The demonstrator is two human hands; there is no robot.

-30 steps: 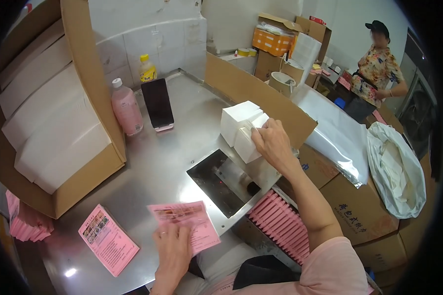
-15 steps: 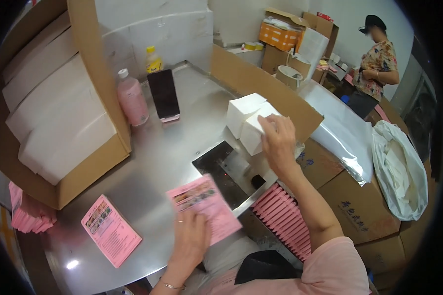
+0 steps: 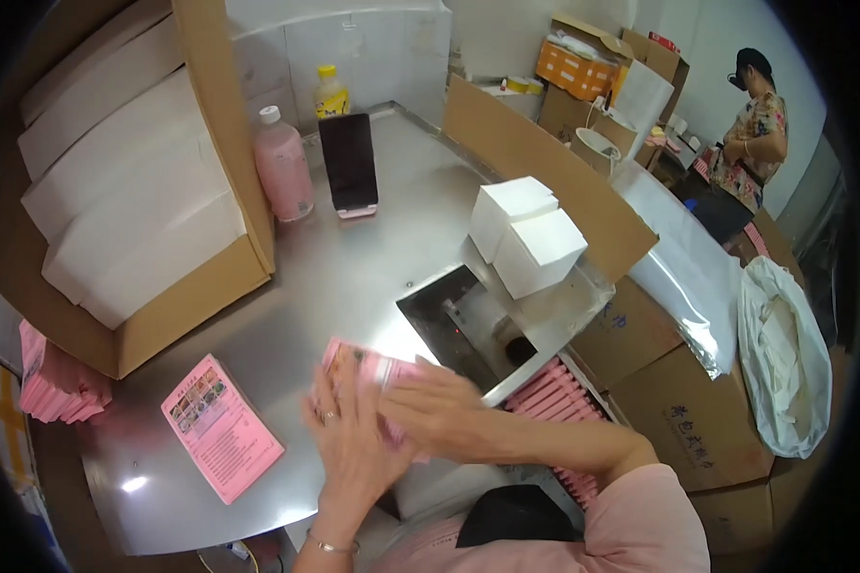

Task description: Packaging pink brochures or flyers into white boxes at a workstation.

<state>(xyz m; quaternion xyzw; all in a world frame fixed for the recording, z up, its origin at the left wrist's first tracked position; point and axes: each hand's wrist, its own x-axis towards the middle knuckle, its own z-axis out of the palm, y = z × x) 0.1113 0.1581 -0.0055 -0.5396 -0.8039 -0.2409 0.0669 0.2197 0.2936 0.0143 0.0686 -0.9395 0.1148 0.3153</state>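
A pink printed packet [image 3: 334, 359] lies between my two hands above the near part of the metal table [image 3: 354, 272]. My left hand [image 3: 358, 425] rests over its left side, fingers stretched along it and a ring on one of them. From the right, my right hand [image 3: 440, 411] reaches across onto the same packet, its fingers smeared by motion. Left of my hands lies a stack of similar pink packets [image 3: 222, 430]. Beyond the dark recess in the tabletop [image 3: 459, 315], two white blocks [image 3: 540, 253] stand side by side.
An open carton of white stacks [image 3: 196, 329] stands at left, pink packets [image 3: 62, 382] below it. Behind are a pink bottle [image 3: 283, 172], a yellow-capped bottle [image 3: 331, 95] and a propped phone [image 3: 350, 162]. Cartons [image 3: 688, 420] and a white bag [image 3: 784, 363] fill the right; a person [image 3: 755, 134] stands beyond.
My right hand has left the white blocks and come over to the pink packet. My left hand has shifted slightly, still at the packet. The whole view has shifted slightly.
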